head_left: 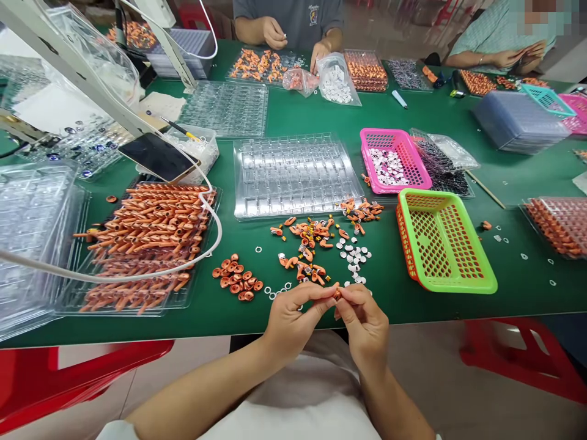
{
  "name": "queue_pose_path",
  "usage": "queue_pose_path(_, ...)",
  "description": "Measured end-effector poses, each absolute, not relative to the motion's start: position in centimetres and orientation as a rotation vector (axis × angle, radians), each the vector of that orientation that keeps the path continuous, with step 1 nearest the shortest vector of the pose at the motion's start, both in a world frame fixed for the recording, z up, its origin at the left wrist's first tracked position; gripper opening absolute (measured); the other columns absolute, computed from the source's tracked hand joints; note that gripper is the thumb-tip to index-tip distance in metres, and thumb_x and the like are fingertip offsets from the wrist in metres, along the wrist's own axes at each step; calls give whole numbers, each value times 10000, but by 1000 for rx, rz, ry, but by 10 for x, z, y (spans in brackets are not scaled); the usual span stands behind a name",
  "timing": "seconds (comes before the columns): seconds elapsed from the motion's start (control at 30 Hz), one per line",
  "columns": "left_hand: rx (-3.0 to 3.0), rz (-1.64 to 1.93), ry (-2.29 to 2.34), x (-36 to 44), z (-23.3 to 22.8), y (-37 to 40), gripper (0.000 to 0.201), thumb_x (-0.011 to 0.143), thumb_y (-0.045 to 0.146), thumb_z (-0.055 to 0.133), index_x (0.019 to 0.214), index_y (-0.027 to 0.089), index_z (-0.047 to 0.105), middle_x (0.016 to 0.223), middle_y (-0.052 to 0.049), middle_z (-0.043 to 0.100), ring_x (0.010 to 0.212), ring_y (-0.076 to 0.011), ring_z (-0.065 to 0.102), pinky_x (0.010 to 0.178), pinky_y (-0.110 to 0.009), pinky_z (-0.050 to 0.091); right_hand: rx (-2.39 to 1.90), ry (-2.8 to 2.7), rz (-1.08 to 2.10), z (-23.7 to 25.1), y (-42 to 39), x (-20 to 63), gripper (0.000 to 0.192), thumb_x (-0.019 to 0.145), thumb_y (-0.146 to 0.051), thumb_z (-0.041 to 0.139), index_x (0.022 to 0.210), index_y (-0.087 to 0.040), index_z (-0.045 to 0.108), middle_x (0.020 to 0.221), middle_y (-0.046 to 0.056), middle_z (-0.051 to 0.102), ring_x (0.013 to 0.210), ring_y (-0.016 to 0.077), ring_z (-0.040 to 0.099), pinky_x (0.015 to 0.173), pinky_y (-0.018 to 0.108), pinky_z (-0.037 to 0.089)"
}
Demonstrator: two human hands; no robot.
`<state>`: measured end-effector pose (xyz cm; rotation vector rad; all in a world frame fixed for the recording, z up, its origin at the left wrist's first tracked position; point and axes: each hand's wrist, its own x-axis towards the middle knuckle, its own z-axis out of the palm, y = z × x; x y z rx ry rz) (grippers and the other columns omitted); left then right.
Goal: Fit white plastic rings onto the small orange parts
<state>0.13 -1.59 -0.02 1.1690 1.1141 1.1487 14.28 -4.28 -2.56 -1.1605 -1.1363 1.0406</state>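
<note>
My left hand (pixel 293 318) and my right hand (pixel 367 324) meet at the table's front edge, fingertips pinched together on a small orange plastic part (pixel 338 294). Fingers cover most of that part. Just beyond lie loose orange curved parts (pixel 314 232) with yellow bits among them. White round discs (pixel 355 253) are scattered close to my right hand. Left of my left hand is a heap of orange-brown cup-shaped pieces (pixel 236 278), with thin white rings (pixel 275 292) between the heap and my fingers.
A clear tray (pixel 293 177) lies beyond the loose parts. At right stand a green basket (pixel 488 269) and a pink basket (pixel 424 177) holding white pieces. Trays of long orange parts (pixel 151 232) sit left, under a white cable (pixel 215 226). Across the table, two people work with their hands.
</note>
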Motion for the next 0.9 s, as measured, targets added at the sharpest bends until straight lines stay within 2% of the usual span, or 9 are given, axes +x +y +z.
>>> queue_pose_path(0.2, 1042, 1082, 1005, -2, 6, -9, 74, 736, 153, 793, 771, 218, 800, 733, -20, 770, 691, -150, 686, 689, -239, 548, -987, -1042, 1257, -30, -39, 149, 129, 921, -220, 632, 996, -271, 724, 846, 22, 574, 704, 140, 567, 574, 266, 492)
queue_pose_path(0.4, 1240, 1079, 981, -6, 2, -2, 75, 744, 227, 816, 799, 183, 789, 642, -27, 716, 647, -144, 640, 669, -255, 523, -879, -923, 1472, -32, -37, 154, 98, 921, -247, 646, 976, -249, 728, 852, 17, 562, 686, 111, 541, 581, 237, 464)
queue_pose_path(0.53, 1476, 1266, 943, -8, -7, -1, 116, 731, 249, 830, 827, 191, 800, 750, -48, 681, 705, -145, 631, 695, -281, 544, -836, -879, 1512, -31, -37, 152, 101, 919, -242, 654, 985, -249, 730, 851, 14, 556, 685, 106, 546, 594, 235, 462)
queue_pose_path(0.67, 1605, 1304, 906, -10, -9, -1, 138, 740, 185, 818, 875, 181, 790, 919, -98, 723, 805, -166, 701, 726, -280, 590, -804, -866, 1516, -31, -37, 151, 113, 925, -234, 644, 999, -250, 729, 865, 21, 564, 726, 121, 561, 632, 253, 479)
queue_pose_path(0.8, 1709, 1321, 816, -11, -8, 0, 163, 765, 124, 788, 918, 176, 768, 864, -89, 767, 750, -160, 736, 686, -245, 604, -806, -882, 1483, -32, -38, 152, 124, 909, -216, 665, 1000, -259, 737, 912, 38, 609, 862, 159, 579, 717, 276, 505)
queue_pose_path(0.9, 1791, 1314, 753, -13, -7, 2, 204, 793, 104, 760, 978, 189, 748, 822, -67, 778, 726, -151, 734, 677, -243, 607, -819, -892, 1467, -33, -38, 153, 138, 897, -209, 680, 1004, -269, 744, 917, 40, 644, 877, 167, 598, 752, 292, 528)
